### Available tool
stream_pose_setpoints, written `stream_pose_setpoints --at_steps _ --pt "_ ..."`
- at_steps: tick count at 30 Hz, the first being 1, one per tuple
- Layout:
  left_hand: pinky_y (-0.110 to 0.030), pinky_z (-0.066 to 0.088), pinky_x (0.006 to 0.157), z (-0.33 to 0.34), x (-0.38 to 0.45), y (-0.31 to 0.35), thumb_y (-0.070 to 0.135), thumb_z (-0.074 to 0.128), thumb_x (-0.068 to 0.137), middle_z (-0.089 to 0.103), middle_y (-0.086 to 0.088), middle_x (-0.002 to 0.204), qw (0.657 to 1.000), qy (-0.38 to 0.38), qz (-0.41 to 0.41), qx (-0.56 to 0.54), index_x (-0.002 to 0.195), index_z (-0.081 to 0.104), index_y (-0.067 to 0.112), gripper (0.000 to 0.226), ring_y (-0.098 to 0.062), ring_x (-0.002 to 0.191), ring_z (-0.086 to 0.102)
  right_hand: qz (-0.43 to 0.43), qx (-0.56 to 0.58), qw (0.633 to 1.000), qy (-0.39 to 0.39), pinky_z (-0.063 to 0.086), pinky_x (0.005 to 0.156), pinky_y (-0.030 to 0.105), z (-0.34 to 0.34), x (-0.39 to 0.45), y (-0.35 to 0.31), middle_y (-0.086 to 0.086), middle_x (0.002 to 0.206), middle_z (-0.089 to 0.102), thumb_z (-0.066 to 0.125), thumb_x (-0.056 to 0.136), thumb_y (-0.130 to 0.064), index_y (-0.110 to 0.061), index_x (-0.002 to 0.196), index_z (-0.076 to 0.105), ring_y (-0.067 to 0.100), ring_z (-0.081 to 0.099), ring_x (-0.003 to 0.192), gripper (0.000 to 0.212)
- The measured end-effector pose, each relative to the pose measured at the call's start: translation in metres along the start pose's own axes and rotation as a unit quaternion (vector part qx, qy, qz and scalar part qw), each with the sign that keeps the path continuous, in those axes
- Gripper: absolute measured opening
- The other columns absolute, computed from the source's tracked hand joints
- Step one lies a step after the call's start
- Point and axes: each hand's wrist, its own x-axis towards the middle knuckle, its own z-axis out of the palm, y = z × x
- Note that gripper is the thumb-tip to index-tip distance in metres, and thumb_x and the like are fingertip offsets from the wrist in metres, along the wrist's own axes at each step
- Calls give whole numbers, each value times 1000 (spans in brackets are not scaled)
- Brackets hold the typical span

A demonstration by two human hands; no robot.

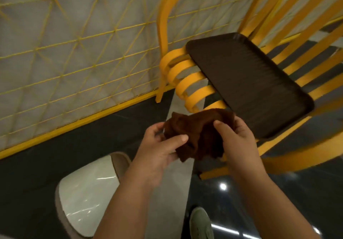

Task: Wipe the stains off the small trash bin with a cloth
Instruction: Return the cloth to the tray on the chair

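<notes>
A crumpled dark brown cloth is held up in front of me by both hands. My left hand grips its left side with thumb on top. Its right side is pinched by my right hand. The small trash bin stands on the floor at the lower left, below my left forearm; it has a glossy white lid and a grey-beige rim. The cloth is well above the bin and not touching it.
A yellow slatted chair stands ahead on the right with a dark brown tray lying on its seat. A yellow wire-mesh barrier runs along the left. The floor is dark and glossy. My green shoe shows at the bottom.
</notes>
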Motion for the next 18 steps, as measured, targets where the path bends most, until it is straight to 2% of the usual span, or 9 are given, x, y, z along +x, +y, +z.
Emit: stream_pose_setpoints --at_steps 3,6,9,11,13,15,17,18 --pt "-38 59 78 48 24 26 -1 71 78 66 -1 108 989 25 39 141 122 42 29 60 -17 95 68 -22 0 997 68 60 77 41 -19 18 -26 1 108 69 62 90 -15 -28 121 51 18 71 92 35" --pt "-30 56 74 89 51 44 8 71 80 63 3 104 953 49 125 271 111 38 37 54 -11 91 64 -26 15 986 165 59 81 39 -30 44 -46 -2 121 57 64 90 -17 -34 119 41 16 64 101 41" --pt "-29 55 75 127 77 56 9 69 83 59 10 90 914 37 200 351 103 45 30 38 -8 85 62 -22 20 971 237 56 79 32 -37 73 -59 -6 109 51 62 91 -17 -32 113 37 11 58 95 37" --pt "-21 51 70 148 98 61 8 67 84 56 11 88 879 26 241 411 97 51 25 27 -7 84 58 -11 17 963 269 52 74 28 -38 91 -64 -10 101 47 60 93 -17 -30 112 38 11 54 92 32" --pt "-13 43 68 163 121 62 9 67 84 58 6 97 844 21 274 461 92 55 23 20 -10 90 56 -3 15 957 291 52 76 30 -39 108 -65 -8 107 49 57 94 -17 -29 110 42 13 54 96 26" --pt "-12 40 73 174 145 62 12 65 86 56 3 107 822 12 283 494 91 57 25 16 -13 101 56 1 8 953 304 52 88 33 -39 124 -66 -4 116 52 56 94 -15 -28 112 46 15 55 104 24" --pt "-20 41 89 178 164 59 19 62 90 50 1 123 783 3 266 563 105 60 27 17 -16 117 50 17 -12 954 300 48 94 30 -37 137 -65 -1 129 50 57 94 -14 -27 122 48 17 52 116 33" --pt "-27 38 100 178 171 57 23 59 92 44 0 135 742 3 260 618 115 59 27 24 -19 128 42 24 -45 953 298 45 97 30 -36 142 -62 0 137 44 58 93 -14 -26 128 46 19 48 123 39"
